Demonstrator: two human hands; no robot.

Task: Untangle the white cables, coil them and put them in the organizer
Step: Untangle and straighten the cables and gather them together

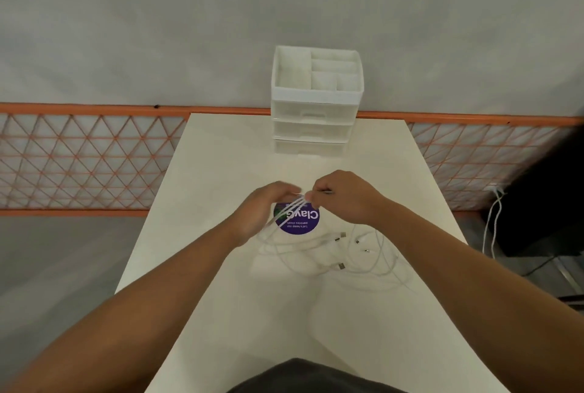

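Both hands pinch white cables above purple sticker: right hand fingers curled tight, left hand blurred, apparently gripping; organizer beyond sticker.

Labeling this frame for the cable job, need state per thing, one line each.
white cables: tangled loose on the table, one end lifted between both hands
left hand: fingers curled at the lifted strands, blurred
right hand: pinches the lifted strands
organizer: upright at the table's far edge, drawers shut, top compartments empty
purple sticker: flat on the table, partly covered
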